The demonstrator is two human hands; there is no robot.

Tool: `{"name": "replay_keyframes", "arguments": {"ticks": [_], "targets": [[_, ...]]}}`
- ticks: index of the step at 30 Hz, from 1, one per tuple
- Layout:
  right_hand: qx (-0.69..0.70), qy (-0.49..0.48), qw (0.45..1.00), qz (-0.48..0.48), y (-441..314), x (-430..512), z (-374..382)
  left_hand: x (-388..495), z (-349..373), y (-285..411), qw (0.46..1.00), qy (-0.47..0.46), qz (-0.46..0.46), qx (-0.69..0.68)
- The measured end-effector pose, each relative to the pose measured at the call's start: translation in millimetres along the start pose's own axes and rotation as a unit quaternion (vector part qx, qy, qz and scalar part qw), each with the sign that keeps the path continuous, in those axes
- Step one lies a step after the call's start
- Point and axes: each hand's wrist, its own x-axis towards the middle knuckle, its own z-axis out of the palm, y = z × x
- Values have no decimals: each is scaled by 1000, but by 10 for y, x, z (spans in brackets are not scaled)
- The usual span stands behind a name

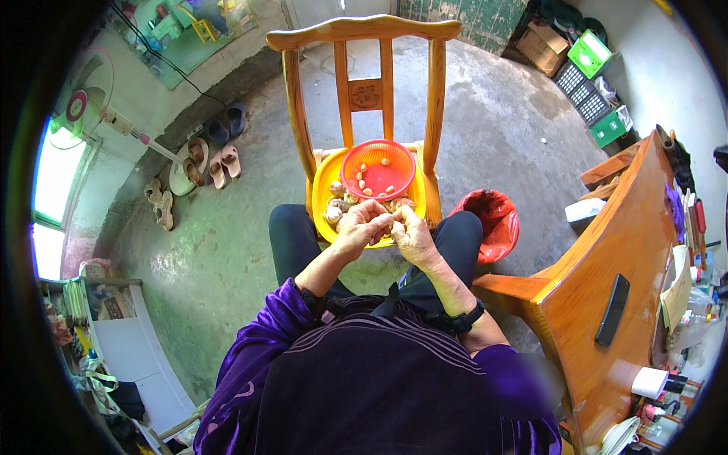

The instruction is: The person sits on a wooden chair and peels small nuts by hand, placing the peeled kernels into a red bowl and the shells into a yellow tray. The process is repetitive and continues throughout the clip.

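My left hand (pixel 364 225) and my right hand (pixel 410 233) meet over the near rim of a yellow plastic basin (pixel 322 185). Their fingertips pinch a small pale piece, which looks like a garlic clove (pixel 390 220), between them. Whole garlic bulbs (pixel 333 214) lie in the basin on its left side, and more garlic shows behind my fingers. A red plastic basket (pixel 378 170) rests in the far part of the basin with several peeled cloves (pixel 367 192) inside. The basin stands on the seat of a wooden chair (pixel 364 94) facing me.
A bin with a red plastic bag (pixel 500 227) stands right of my knee. Further right is a wooden table (pixel 597 273) bearing a black phone (pixel 612 310) and a white cup (pixel 649 382). Slippers (pixel 217 131) and a standing fan (pixel 116 121) are at the left wall.
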Motion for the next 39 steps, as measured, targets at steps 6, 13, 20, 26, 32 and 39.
{"name": "replay_keyframes", "arguments": {"ticks": [6, 13, 20, 26, 32, 39], "targets": [[-46, -3, 999, 0, 10, -16, 25, 0, -12, -110, 978, 12, -106, -179], [18, 36, 998, -41, -2, 44, -224, 88, 2, -130, 953, -50, -118, -275], [-323, 356, 876, 22, 376, 159, -1554, 66, 8, 19, 935, -27, -74, -345], [-437, 445, 745, 238, 838, -29, -2075, 71, -6, -72, 929, -15, -129, -348], [272, 262, 925, 44, 343, 169, -1087, 87, 86, -115, 940, -12, -172, -296], [197, 218, 955, -40, -152, 220, 39, 99, 180, -93, 956, -45, -131, -259]]}}
